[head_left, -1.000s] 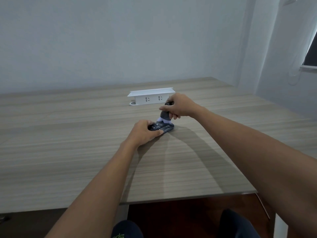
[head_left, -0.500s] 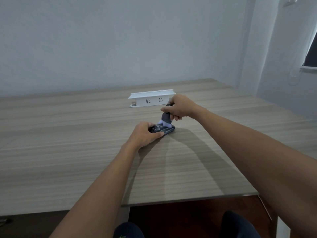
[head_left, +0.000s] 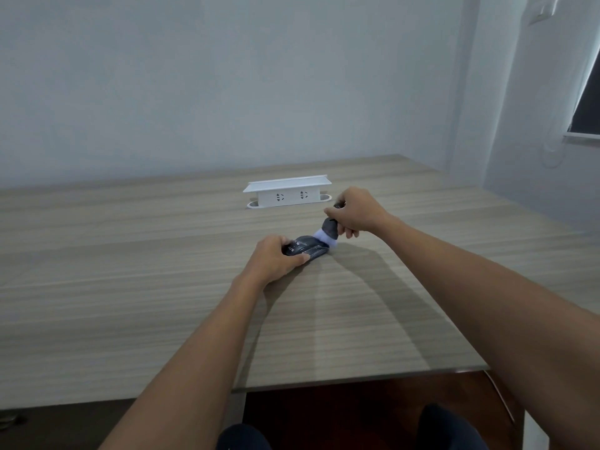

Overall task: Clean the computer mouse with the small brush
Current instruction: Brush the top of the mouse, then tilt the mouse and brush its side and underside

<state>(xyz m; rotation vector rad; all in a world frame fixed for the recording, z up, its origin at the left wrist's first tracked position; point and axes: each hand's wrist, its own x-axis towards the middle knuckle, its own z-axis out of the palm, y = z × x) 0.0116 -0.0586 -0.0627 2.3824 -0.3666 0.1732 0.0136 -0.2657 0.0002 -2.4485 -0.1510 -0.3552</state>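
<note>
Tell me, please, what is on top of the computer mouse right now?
The small brush's pale bristles rest on the far end of the computer mouse, held by the right hand. The left hand covers the near end, hiding that part.

- computer mouse (head_left: 307,247): dark grey/black, glossy, some pale lettering on top. Lies flat, long axis left-right, near end gripped under the left hand (head_left: 276,259), far end sticks out to that hand's right.
- small brush (head_left: 328,232): dark grey handle, pale bristles. Gripped by the right hand (head_left: 357,212), tilted, bristles down-left on the mouse's exposed end.
</note>
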